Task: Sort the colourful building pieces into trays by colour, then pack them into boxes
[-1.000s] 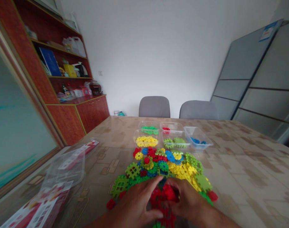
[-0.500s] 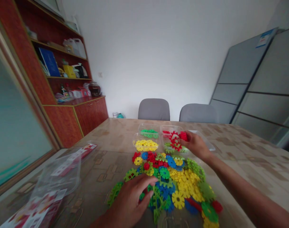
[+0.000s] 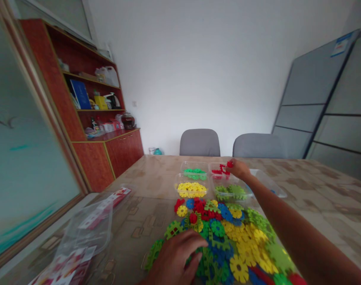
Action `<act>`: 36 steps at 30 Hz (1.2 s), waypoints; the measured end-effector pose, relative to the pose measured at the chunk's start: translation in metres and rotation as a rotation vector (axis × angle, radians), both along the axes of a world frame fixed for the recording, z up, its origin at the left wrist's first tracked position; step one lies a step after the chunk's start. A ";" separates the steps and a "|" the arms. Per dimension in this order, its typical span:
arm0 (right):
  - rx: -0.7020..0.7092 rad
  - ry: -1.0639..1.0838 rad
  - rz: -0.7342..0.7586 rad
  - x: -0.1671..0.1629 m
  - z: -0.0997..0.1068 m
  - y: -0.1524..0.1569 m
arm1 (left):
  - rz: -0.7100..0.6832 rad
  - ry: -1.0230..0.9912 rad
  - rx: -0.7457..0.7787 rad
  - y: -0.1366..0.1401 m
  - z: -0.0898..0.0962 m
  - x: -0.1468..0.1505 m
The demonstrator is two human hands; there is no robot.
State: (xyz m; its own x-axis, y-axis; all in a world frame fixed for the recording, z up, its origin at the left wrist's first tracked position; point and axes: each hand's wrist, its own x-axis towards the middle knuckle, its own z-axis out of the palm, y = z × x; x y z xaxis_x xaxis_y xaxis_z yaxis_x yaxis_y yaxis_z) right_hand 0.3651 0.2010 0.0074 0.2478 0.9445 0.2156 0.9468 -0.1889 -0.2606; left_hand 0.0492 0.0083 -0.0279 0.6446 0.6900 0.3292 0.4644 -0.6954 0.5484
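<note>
My right hand (image 3: pixel 240 169) reaches over the back right clear container, its fingers closed on a red plastic piece (image 3: pixel 229 164). More red toothed pieces (image 3: pixel 218 171) are in that container, just below the fingertips. My left hand (image 3: pixel 178 253) rests at the near left of a mixed pile of plastic building pieces, thumb and fingers apart, nothing visible between them. In the pile are yellow flower-shaped discs (image 3: pixel 239 268), a green disc (image 3: pixel 218 228), blue discs (image 3: pixel 226 213) and light green toothed squares (image 3: pixel 174 228). My left hand hides part of the pile.
Clear containers hold green discs (image 3: pixel 195 173), yellow discs (image 3: pixel 192 190) and light green pieces (image 3: pixel 232 192). Another clear tray (image 3: pixel 269 184) stands at their right. A clear lid (image 3: pixel 85 225) and printed packaging (image 3: pixel 64 267) lie on the left. Grey chairs (image 3: pixel 199 142) stand behind the table.
My right hand has moved away from me with red pieces, from above the front right container to the back right one. My left hand stays by the pile. The view has shifted slightly.
</note>
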 end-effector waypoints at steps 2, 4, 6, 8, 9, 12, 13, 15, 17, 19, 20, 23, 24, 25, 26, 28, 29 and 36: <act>-0.005 -0.001 0.043 0.006 -0.004 -0.003 | 0.023 -0.009 -0.010 0.002 0.001 -0.002; 0.012 -0.006 0.079 0.012 -0.005 -0.008 | 0.050 -0.033 -0.013 0.006 0.003 -0.004; 0.031 -0.010 0.114 0.018 -0.005 -0.014 | 0.067 -0.066 -0.020 0.010 0.005 -0.005; 0.044 -0.010 0.147 0.022 -0.003 -0.018 | 0.070 -0.093 -0.028 0.013 0.006 -0.006; 0.050 -0.010 0.161 0.023 -0.003 -0.020 | 0.066 -0.104 -0.028 0.013 0.006 -0.006; 0.069 -0.005 0.190 0.024 -0.001 -0.021 | 0.042 -0.121 -0.026 0.012 0.006 -0.005; 0.075 -0.001 0.196 0.024 -0.001 -0.021 | 0.035 -0.123 -0.026 0.011 0.006 -0.005; 0.085 0.010 0.207 0.021 -0.003 -0.019 | 0.026 -0.121 -0.025 0.011 0.007 -0.006; 0.096 0.028 0.220 0.016 -0.005 -0.017 | 0.031 -0.108 -0.019 0.012 0.009 -0.008; 0.108 0.049 0.243 0.012 -0.007 -0.018 | 0.064 -0.078 -0.008 0.016 0.013 -0.011; 0.113 0.060 0.257 0.009 -0.008 -0.020 | 0.088 -0.053 -0.006 0.019 0.015 -0.013; 0.125 0.098 0.329 0.001 -0.005 -0.033 | 0.161 0.048 -0.005 0.029 0.025 -0.023; 0.127 0.114 0.366 -0.003 -0.003 -0.040 | 0.175 0.089 -0.005 0.032 0.028 -0.027; 0.128 0.131 0.411 -0.008 -0.001 -0.048 | 0.184 0.131 0.000 0.035 0.031 -0.032; 0.125 0.149 0.462 -0.013 0.002 -0.058 | 0.191 0.172 0.006 0.038 0.033 -0.037; 0.110 0.180 0.568 -0.022 0.005 -0.083 | 0.199 0.255 0.015 0.043 0.035 -0.048; 0.099 0.190 0.615 -0.026 0.006 -0.098 | 0.203 0.299 0.012 0.044 0.034 -0.053; 0.000 0.053 0.596 -0.001 -0.016 -0.195 | 0.184 0.483 -0.096 0.046 0.020 -0.060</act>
